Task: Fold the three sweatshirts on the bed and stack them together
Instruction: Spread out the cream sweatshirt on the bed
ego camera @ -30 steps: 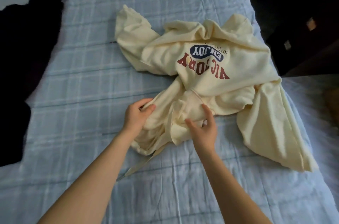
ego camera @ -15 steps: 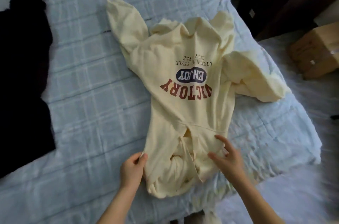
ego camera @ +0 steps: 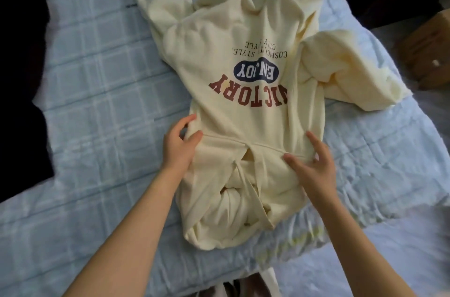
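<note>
A cream hooded sweatshirt (ego camera: 243, 72) with "ENJOY VICTORY" printed on it lies front up on the bed, hood nearest me and bunched, hem far away. Its sleeves spread out, one to the far left, one to the right. My left hand (ego camera: 180, 143) rests on the sweatshirt's left shoulder edge, thumb and fingers pinching a bit of fabric. My right hand (ego camera: 311, 162) lies with fingers spread flat on the right shoulder area by the neckline. A black sweatshirt (ego camera: 19, 77) lies at the far left edge of the bed.
The bed carries a light blue checked cover (ego camera: 97, 77). Its right edge drops off near the right sleeve, and a cardboard box (ego camera: 428, 48) stands on the floor beyond it. Dark furniture fills the top right corner.
The crumpled sweatshirt has been pulled toward me and spread out lengthwise. Both hands moved from the hood up to the shoulders, and the view has come closer.
</note>
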`<act>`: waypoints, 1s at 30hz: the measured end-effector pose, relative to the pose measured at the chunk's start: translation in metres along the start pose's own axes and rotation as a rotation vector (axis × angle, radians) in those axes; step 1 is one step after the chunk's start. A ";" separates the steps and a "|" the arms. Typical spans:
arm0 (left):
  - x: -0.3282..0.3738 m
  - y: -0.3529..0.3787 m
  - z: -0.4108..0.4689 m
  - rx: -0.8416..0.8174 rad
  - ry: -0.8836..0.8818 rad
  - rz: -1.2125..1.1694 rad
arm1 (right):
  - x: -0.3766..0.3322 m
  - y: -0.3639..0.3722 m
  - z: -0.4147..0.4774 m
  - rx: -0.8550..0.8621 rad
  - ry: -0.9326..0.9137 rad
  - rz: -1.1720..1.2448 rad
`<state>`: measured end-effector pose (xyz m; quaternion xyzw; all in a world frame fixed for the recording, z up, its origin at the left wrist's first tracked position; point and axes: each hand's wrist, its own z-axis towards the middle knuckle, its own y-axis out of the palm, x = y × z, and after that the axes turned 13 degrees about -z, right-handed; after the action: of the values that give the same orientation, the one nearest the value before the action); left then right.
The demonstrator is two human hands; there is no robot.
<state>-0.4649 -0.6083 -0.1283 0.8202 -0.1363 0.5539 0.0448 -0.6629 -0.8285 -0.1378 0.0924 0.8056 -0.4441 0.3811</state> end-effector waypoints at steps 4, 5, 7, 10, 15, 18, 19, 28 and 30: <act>-0.009 -0.020 -0.048 0.079 -0.046 0.003 | 0.012 -0.007 -0.041 -0.044 0.037 -0.001; -0.016 -0.023 -0.061 0.100 -0.079 -0.016 | 0.017 -0.004 -0.054 -0.041 0.057 -0.026; -0.032 -0.029 -0.083 0.157 -0.144 -0.034 | 0.028 0.002 -0.080 -0.031 0.093 -0.049; -0.037 -0.035 -0.101 0.177 -0.184 0.099 | 0.031 0.004 -0.102 -0.050 0.122 -0.130; -0.006 -0.002 -0.084 0.065 0.305 0.952 | -0.002 -0.005 -0.084 0.145 -0.205 -0.590; -0.003 0.056 -0.063 -0.281 0.640 1.027 | -0.022 0.009 -0.046 0.116 -0.413 -0.686; -0.009 0.072 -0.055 -0.369 0.674 1.055 | -0.021 0.016 -0.033 0.072 -0.430 -0.736; -0.080 0.088 -0.014 -0.418 0.576 1.190 | 0.033 0.043 -0.003 -0.009 -0.416 -0.880; -0.073 0.086 -0.016 -0.449 0.532 1.192 | 0.024 0.031 -0.005 -0.048 -0.447 -0.753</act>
<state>-0.5278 -0.6743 -0.1961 0.4123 -0.6599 0.6246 -0.0666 -0.6668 -0.8107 -0.1725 -0.3151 0.6908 -0.5424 0.3595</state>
